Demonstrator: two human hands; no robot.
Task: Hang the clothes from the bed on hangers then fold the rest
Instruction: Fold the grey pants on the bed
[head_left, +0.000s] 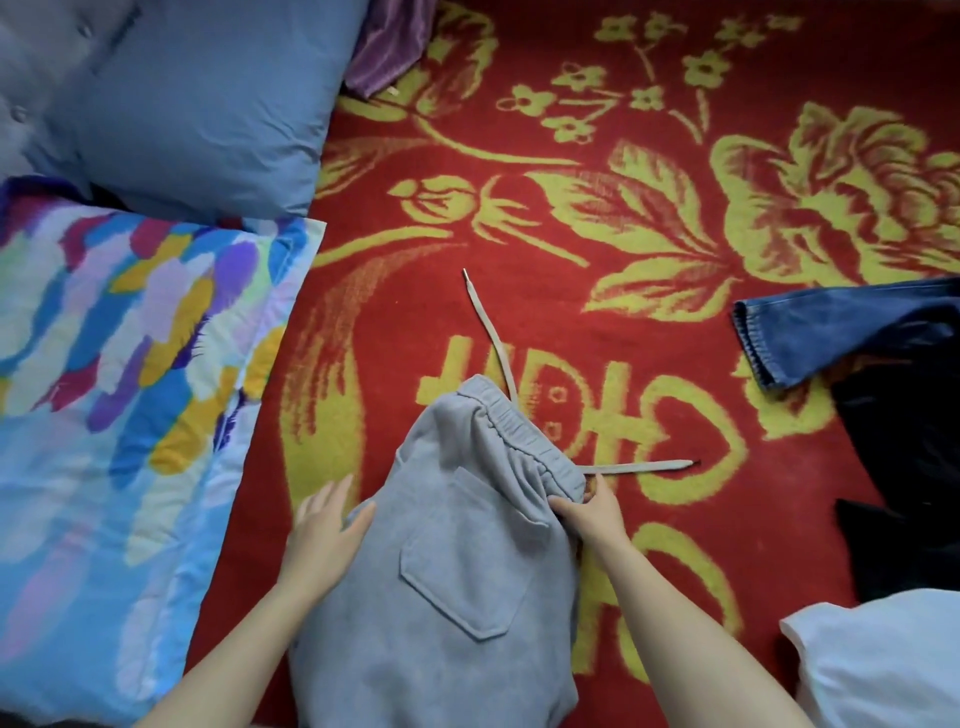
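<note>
I judge the folding is only just under way. Nearest on the bed (571, 249) lies one pair of grey sweatpants (457, 561). My left hand (324, 530) rests flat on its edge, grip released; my right hand (589, 512) pinches the waistband. Still loose: one white garment (883, 665), one black garment (904, 478), one pair of jeans (831, 327) and, farthest, one purple garment (384, 47). I see no hangers.

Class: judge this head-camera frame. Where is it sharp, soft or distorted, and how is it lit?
Head view: sharpest on the grey sweatpants and right hand; the blue pillow at top left is soft; edges stretch from the wide angle, as on the patterned pillow; lighting even, without glare or hard shadows.
</note>
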